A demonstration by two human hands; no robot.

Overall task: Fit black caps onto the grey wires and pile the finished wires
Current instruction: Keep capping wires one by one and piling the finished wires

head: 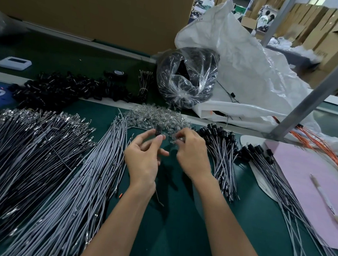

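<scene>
My left hand [144, 156] pinches a small black cap [158, 131] between thumb and fingertips over the green mat. My right hand [190, 150] reaches into a heap of clear small parts [156, 117], its fingers curled on one of them. A thin wire end [158, 200] hangs below my left wrist. Bare grey wires [90, 172] fan out to the left. A heap of loose black caps [65, 89] lies at the back left. Wires with black caps fitted [221, 150] are piled to the right.
A darker wire bundle [19, 145] lies far left. A clear bag of black parts [186, 78] and a white sack [251, 63] stand behind. A pink sheet [312, 181] with a pen [325, 199], orange wires [316, 140] and a metal post [320, 88] sit at right.
</scene>
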